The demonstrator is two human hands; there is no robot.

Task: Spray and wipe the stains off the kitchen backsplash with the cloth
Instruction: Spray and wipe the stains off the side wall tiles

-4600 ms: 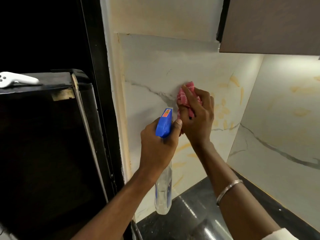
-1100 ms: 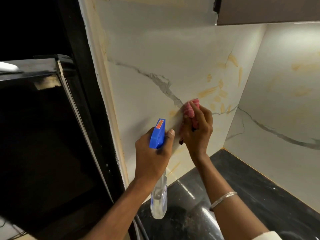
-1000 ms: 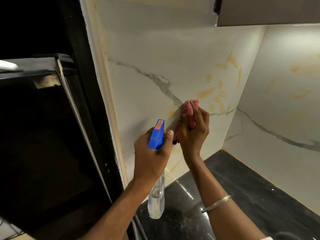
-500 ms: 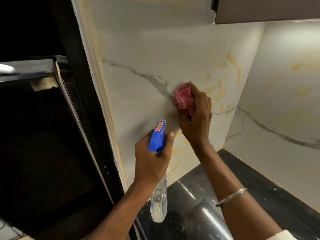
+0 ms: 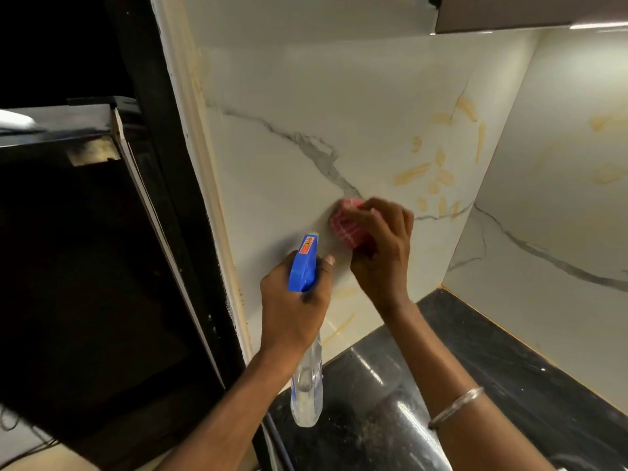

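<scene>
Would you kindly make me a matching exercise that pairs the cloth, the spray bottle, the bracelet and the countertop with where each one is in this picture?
Things
1. cloth
2. spray bottle
3. bracelet
4. countertop

Places
A. worn on a wrist
B. lying dark and glossy below the backsplash
C. gripped by the left hand
D. pressed against the backsplash by the right hand

Pairs: 1-D, 2-C, 3-A, 4-B
</scene>
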